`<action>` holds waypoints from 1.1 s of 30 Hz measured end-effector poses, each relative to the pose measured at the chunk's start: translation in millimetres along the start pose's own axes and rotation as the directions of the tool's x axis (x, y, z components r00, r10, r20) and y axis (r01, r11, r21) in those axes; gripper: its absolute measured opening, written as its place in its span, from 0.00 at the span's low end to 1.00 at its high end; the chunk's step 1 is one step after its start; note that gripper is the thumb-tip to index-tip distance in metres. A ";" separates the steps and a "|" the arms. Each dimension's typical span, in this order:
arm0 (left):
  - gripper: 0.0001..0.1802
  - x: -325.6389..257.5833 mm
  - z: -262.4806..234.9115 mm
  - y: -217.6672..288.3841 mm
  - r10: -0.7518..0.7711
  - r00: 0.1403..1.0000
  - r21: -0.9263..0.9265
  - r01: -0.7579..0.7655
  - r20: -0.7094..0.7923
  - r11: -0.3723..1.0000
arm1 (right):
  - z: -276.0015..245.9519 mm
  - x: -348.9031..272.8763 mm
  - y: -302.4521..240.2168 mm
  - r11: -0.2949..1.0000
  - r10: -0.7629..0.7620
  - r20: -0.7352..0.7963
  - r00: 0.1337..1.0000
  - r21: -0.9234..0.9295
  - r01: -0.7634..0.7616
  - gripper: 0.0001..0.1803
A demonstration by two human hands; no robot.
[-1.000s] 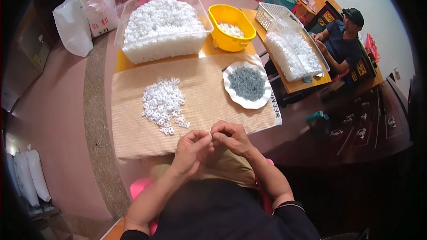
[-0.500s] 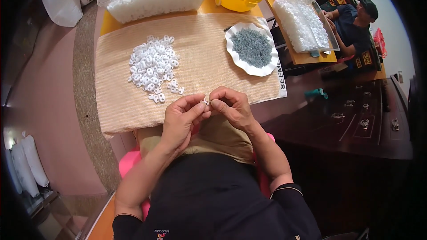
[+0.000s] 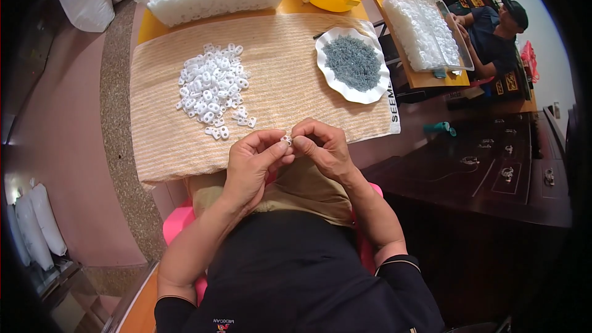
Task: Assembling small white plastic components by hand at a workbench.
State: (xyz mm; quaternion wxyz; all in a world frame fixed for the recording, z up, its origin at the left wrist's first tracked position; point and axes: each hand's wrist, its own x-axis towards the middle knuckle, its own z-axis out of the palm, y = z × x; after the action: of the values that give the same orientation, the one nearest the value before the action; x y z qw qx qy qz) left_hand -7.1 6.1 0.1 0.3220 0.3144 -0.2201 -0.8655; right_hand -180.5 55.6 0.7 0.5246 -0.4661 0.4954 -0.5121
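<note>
Pinched between the thumb and fingers of my left hand (image 3: 254, 157) is a small white plastic piece (image 3: 287, 140) with holes. My right hand (image 3: 324, 151) is closed at the same piece, its thumb and forefinger meeting at the piece's right side. Whether a second small part sits in the right fingertips is hidden. Both hands are above my lap at the near edge of a beige striped towel (image 3: 277, 55). Beyond them on the towel lies a heap of similar white two-holed pieces (image 3: 213, 83). To its right, a white wavy-rimmed plate (image 3: 364, 97) holds many small grey-green pins (image 3: 353, 61).
Clear bins of white pieces stand at the far edge (image 3: 216, 0) and on a second table (image 3: 425, 37), near a yellow basin (image 3: 336, 0). A co-worker (image 3: 493, 37) sits at the far right. A dark wooden panel (image 3: 468, 166) lies to my right.
My fingers have shifted slightly around the white piece, and more of it shows now. The whole view has moved a little; the heap and plate look the same.
</note>
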 end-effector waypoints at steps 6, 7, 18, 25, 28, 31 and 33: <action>0.10 -1.2 1.8 1.2 -0.005 1.000 0.001 0.005 -0.016 1.000 | 3.6 -0.9 -4.5 1.000 0.015 -0.030 0.999 0.005 -0.015 0.06; 0.10 -1.1 1.6 1.1 -0.010 1.000 0.003 0.010 -0.010 1.000 | 4.0 -0.9 -5.7 0.999 0.028 -0.041 0.999 0.017 -0.027 0.06; 0.11 -0.9 2.7 3.1 -0.016 0.999 0.039 0.017 -0.030 0.999 | 1.7 1.0 -6.4 0.998 0.031 -0.003 1.000 -0.051 -0.031 0.06; 0.11 -1.4 0.7 -1.3 0.000 0.999 0.066 0.002 -0.041 0.998 | 3.5 -0.5 -7.1 0.992 0.035 0.014 0.999 -0.125 -0.033 0.07; 0.11 -1.8 0.1 -3.3 0.022 0.999 0.067 -0.019 -0.031 0.998 | 2.6 -0.6 -5.0 0.982 0.048 0.025 0.999 -0.184 -0.043 0.07; 0.11 -1.9 -1.1 -5.5 0.054 0.998 0.075 -0.051 -0.033 0.996 | 5.6 -0.5 -4.0 0.976 0.044 0.008 0.999 -0.212 -0.041 0.07; 0.11 -2.2 -0.6 -5.5 0.061 0.997 0.075 -0.058 -0.038 0.995 | 6.7 0.2 -3.7 0.975 0.035 0.007 0.999 -0.219 -0.033 0.08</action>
State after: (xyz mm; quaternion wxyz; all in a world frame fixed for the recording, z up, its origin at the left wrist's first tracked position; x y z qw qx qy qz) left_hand -7.6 11.4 -2.6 0.3401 0.3366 -0.2548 -0.8403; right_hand -174.2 55.0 4.8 0.4815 -0.5152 0.5536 -0.4430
